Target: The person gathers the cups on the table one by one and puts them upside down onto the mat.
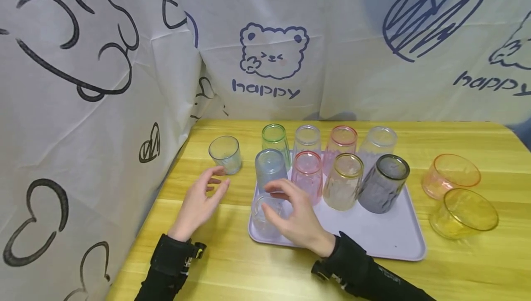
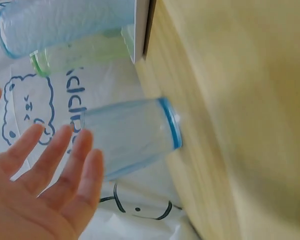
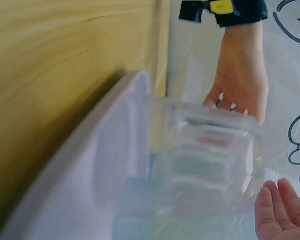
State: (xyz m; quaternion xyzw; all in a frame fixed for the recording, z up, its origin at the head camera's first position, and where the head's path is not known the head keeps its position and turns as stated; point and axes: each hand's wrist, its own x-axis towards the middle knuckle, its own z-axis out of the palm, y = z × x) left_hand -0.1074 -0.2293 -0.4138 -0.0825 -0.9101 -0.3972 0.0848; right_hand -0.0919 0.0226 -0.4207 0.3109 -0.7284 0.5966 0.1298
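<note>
My left hand (image 1: 201,201) is just in front of a light blue glass (image 1: 227,157) that stands on the table left of the tray. In the left wrist view, the fingers (image 2: 82,165) are spread beside this glass and none curls round it. My right hand (image 1: 296,215) hovers over the front left corner of the lilac tray (image 1: 390,241). Below its loosely bent fingers stands a clear ribbed glass (image 3: 210,155), partly hidden in the head view. The right wrist view shows the fingertips (image 3: 277,207) near that glass's end, apparently off it.
Two rows of tinted glasses stand on the tray, among them a blue glass (image 1: 270,167), a pink glass (image 1: 308,176) and a dark grey glass (image 1: 383,183). Right of the tray are an orange-rimmed glass (image 1: 450,176) and a yellow glass (image 1: 462,213). A printed cloth (image 1: 352,79) hangs behind.
</note>
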